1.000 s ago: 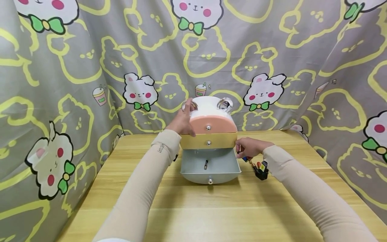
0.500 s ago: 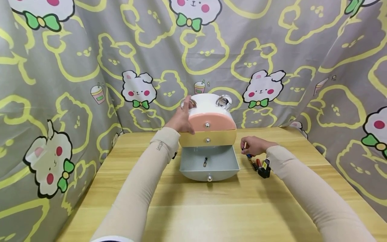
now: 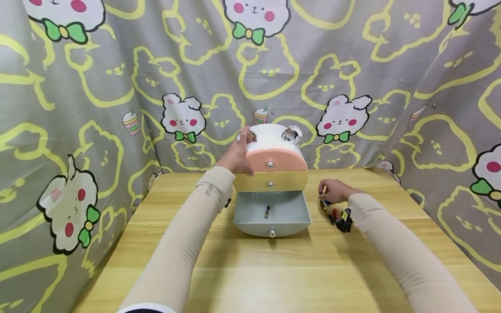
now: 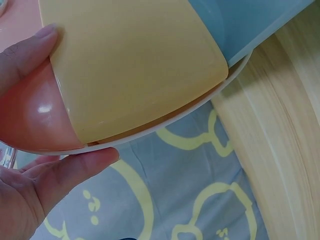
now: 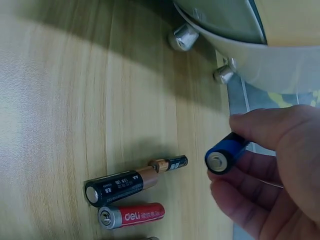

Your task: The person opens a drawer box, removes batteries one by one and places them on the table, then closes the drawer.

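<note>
A small drawer cabinet [image 3: 268,134] with a white shell stands in the middle of the table. Its pink drawer [image 3: 256,161] and yellow drawer [image 3: 254,183] are closed; the grey-green bottom drawer [image 3: 254,228] is pulled out. One black and copper battery [image 3: 267,212] lies in that drawer. My left hand [image 3: 236,157] grips the cabinet's left side, thumb on the front and fingers along the shell's edge. To the right of the cabinet, my right hand [image 3: 337,190] pinches a blue battery [image 5: 227,150] between thumb and fingers, its flat silver end showing.
On the wooden table [image 3: 266,278] below my right hand lie a red battery [image 5: 142,214], a larger black and copper battery [image 5: 120,187] and a smaller one [image 5: 170,163]. Close by is a black block with a yellow label [image 3: 344,221]. A patterned curtain [image 3: 219,65] surrounds the table.
My right hand has moved right, away from the cabinet's side, toward the batteries on the table. My left hand keeps its grip on the cabinet, and the bottom drawer stays out.
</note>
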`<state>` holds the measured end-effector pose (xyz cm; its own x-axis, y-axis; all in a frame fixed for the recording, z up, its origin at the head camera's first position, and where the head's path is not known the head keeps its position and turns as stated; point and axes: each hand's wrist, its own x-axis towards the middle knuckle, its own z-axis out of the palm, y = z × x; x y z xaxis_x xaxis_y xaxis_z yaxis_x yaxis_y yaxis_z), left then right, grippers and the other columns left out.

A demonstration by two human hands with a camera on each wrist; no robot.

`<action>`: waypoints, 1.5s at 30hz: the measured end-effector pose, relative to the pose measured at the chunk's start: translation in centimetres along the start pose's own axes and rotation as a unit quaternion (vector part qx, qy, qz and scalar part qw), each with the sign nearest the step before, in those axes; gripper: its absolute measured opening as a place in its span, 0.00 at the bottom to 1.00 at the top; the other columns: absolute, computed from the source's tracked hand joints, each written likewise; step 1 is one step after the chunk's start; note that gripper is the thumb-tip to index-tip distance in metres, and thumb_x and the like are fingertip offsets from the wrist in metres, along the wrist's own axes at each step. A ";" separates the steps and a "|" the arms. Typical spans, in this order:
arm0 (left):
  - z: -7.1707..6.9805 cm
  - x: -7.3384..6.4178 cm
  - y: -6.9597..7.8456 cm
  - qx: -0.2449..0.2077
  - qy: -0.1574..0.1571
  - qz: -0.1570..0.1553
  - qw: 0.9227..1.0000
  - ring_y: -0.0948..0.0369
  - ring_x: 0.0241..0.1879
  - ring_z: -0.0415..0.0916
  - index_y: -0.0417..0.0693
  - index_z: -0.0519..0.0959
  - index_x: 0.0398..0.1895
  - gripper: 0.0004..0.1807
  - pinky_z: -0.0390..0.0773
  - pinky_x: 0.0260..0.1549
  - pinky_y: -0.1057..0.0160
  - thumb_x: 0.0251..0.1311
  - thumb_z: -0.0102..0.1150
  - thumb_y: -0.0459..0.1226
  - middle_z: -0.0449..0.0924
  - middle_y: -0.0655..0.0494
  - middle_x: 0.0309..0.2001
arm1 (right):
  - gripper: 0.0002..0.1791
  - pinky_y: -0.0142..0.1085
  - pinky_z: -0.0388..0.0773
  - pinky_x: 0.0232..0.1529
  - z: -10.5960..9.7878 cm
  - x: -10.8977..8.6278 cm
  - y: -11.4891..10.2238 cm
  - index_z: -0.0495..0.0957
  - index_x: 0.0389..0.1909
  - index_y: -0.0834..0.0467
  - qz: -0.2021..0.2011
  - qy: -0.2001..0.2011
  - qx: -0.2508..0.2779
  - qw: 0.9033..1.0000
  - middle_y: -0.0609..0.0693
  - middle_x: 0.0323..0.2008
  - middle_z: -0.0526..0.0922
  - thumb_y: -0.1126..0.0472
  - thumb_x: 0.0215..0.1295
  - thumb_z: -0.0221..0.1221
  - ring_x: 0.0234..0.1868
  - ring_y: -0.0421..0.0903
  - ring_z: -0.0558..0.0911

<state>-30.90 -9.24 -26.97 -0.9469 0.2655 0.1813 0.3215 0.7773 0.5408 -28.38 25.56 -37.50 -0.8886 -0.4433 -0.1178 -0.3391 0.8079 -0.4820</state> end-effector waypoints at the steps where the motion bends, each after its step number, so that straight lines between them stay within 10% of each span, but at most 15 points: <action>1: 0.0 0.0 0.0 0.002 -0.001 0.001 1.000 0.43 0.63 0.60 0.68 0.30 0.74 0.84 0.65 0.61 0.49 0.19 0.84 0.26 0.57 0.41 0.63 | 0.06 0.36 0.73 0.25 0.0 0.0 0.2 0.72 0.34 0.62 0.001 0.008 -0.002 1.000 0.49 0.22 0.79 0.65 0.63 0.60 0.19 0.41 0.76; 45: 0.1 0.1 0.2 0.004 -0.004 -0.020 1.000 0.42 0.61 0.63 0.71 0.28 0.74 0.84 0.67 0.59 0.48 0.21 0.84 0.27 0.54 0.36 0.65 | 0.10 0.40 0.73 0.27 3.4 0.3 4.1 0.73 0.40 0.68 0.077 0.094 -0.008 0.993 0.55 0.26 0.77 0.64 0.66 0.58 0.19 0.45 0.74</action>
<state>-30.94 -8.95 -26.92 -0.9590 0.2388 0.1528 0.2834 0.7920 0.5408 -28.97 27.41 -42.47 -0.9715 -0.2357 -0.0234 -0.1994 0.8670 -0.4566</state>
